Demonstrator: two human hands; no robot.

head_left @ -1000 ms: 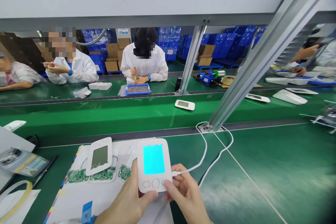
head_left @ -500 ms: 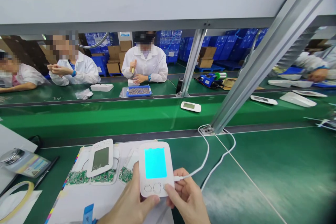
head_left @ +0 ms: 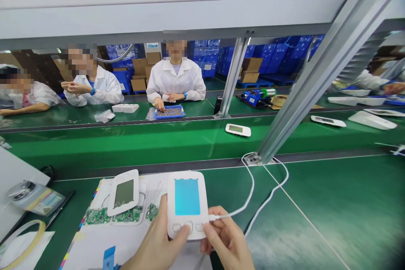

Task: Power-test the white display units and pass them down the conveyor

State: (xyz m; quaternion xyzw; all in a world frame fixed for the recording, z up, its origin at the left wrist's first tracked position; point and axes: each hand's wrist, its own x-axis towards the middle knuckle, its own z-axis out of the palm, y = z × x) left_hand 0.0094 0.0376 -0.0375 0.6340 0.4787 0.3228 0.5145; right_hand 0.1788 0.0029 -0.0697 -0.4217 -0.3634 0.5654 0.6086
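Observation:
A white handheld device with a lit blue screen is held upright before me. My left hand grips its left side, with the thumb over the middle button below the screen. My right hand holds the lower right corner, thumb by the right-hand button. A white cable is plugged into the device's right side, its plug resting against my right fingers. Left of the device, a second white unit with a grey, unlit screen lies tilted over green circuit boards on a white sheet.
A metal post rises diagonally on the right. Beyond my bench runs a green conveyor belt carrying a white unit. Tape roll lies at the left. Co-workers in white coats sit opposite, one with a hand at a blue tray.
My left thumb has moved up from the lower edge onto the middle button. The screen's blue looks slightly darker. The unit on the belt appears farther right. A co-worker's hand has lowered to the blue tray.

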